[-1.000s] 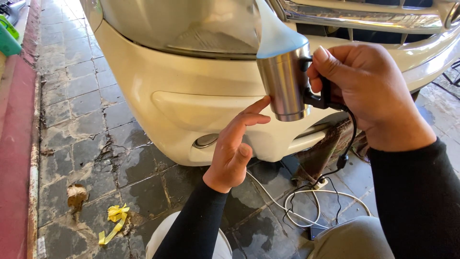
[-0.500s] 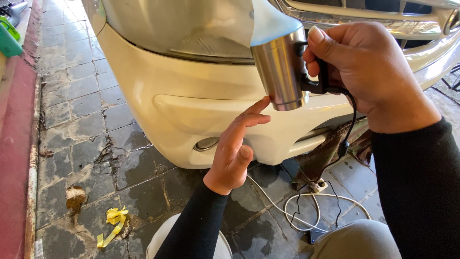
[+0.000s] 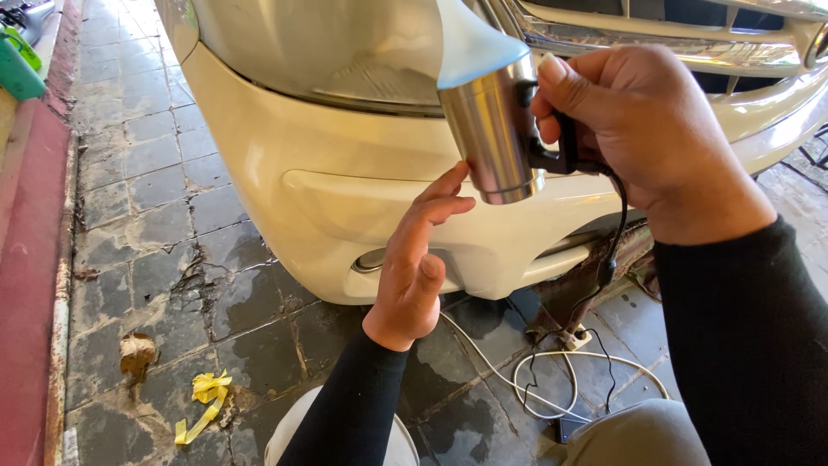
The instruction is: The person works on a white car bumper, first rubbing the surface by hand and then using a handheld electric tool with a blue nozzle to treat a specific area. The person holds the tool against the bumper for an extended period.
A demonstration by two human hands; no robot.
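Observation:
My right hand (image 3: 642, 138) grips the black handle of a shiny steel cup-shaped electric tool (image 3: 493, 129), tilted with its mouth against the car's headlight (image 3: 328, 43); a pale blue film or haze shows at the cup's mouth. A thin black cord (image 3: 617, 224) hangs from the handle. My left hand (image 3: 414, 259) is raised just below and left of the cup, fingers extended and apart, fingertips near the cup's base and close to the cream bumper (image 3: 310, 181). It holds nothing.
White and black cables (image 3: 552, 380) coil on the wet tiled floor (image 3: 155, 259) under the bumper. A yellow tape scrap (image 3: 203, 401) and a dry leaf (image 3: 136, 352) lie at lower left. A white round object (image 3: 289, 431) sits beneath my left arm. A red kerb (image 3: 26, 259) runs along the left.
The view has shifted slightly; the steel cup and my right hand sit a little more to the left and higher against the headlight. My left hand stays just under the cup.

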